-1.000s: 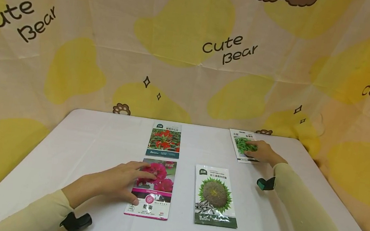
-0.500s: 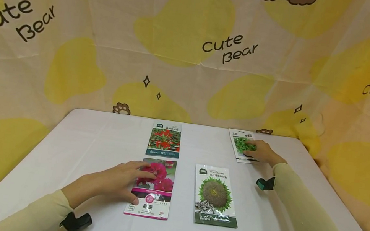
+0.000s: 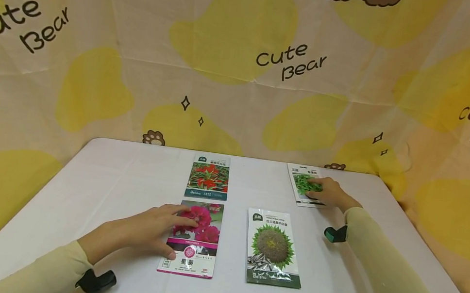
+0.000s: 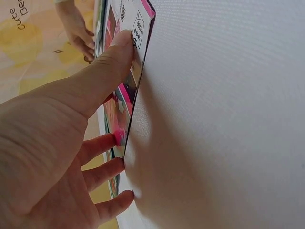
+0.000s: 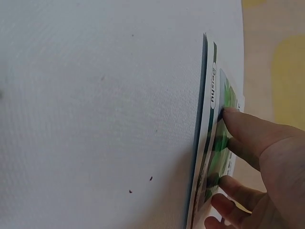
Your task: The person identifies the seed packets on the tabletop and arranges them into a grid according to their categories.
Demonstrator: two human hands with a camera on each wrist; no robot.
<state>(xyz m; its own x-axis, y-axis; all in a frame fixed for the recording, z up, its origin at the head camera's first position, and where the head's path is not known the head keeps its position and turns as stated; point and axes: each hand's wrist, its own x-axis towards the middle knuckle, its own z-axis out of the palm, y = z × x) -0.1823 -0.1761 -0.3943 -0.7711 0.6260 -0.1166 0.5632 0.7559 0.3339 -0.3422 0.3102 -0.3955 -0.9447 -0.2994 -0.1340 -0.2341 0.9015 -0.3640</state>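
My left hand (image 3: 146,227) rests on the left part of a pink hollyhock seed packet (image 3: 199,259), its fingers spread and the thumb lying on the lower left corner. In the left wrist view the thumb presses the packet (image 4: 127,90) near its edge. At the far right, my right hand (image 3: 331,194) touches a green leafy seed packet (image 3: 301,179) with its fingertips. The right wrist view shows thumb and fingers (image 5: 243,193) spread on the face of that packet (image 5: 217,119); its right part is hidden by the hand.
Behind the hollyhock packet lies a red-flower seed packet (image 3: 209,177). A sunflower seed packet (image 3: 273,249) lies to its right. All lie flat on the white table (image 3: 126,167), which meets a yellow patterned cloth (image 3: 230,43) at the back.
My right hand has slid the green leafy packet slightly to the left. The left hand and the other packets look the same.
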